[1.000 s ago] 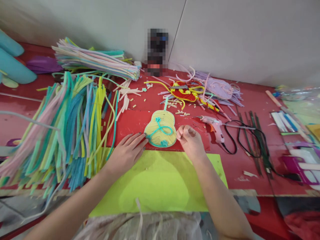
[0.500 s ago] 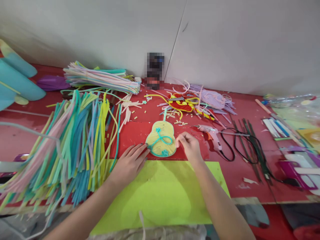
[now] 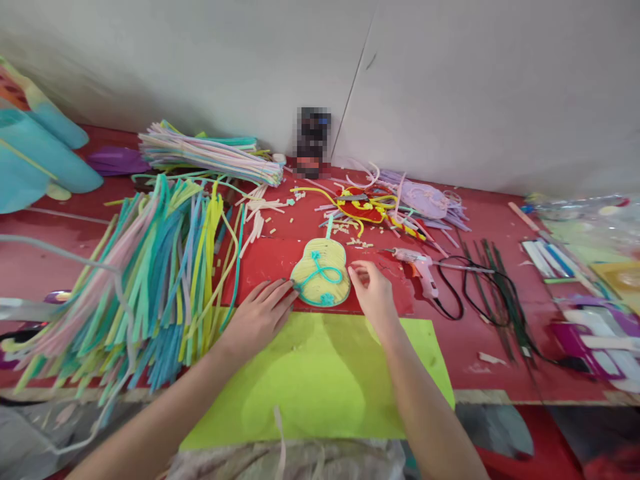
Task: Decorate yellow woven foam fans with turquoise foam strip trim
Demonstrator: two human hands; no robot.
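A gourd-shaped pipe-cleaner piece, pale yellow with a teal outline, lies flat on the red mat. A teal loop and small teal tufts decorate its face, and a teal stem rises from its top. My left hand lies palm down with fingers extended, its fingertips at the piece's lower left edge. Close to the right edge is my right hand, fingers loosely bent and slightly apart, with nothing visible in them. Whether its fingertips touch the piece is unclear. A yellow-green sheet spreads beneath both forearms.
A large heap of coloured pipe cleaners fills the left side, with a bundle behind. Right of my hand lie a pink glue gun and its black cord. Scissors and scraps lie farther back, before the wall.
My right hand's thumb and finger, pinched together before, have loosened apart beside the piece. My left hand stays at the left edge. The whole view has shifted slightly.
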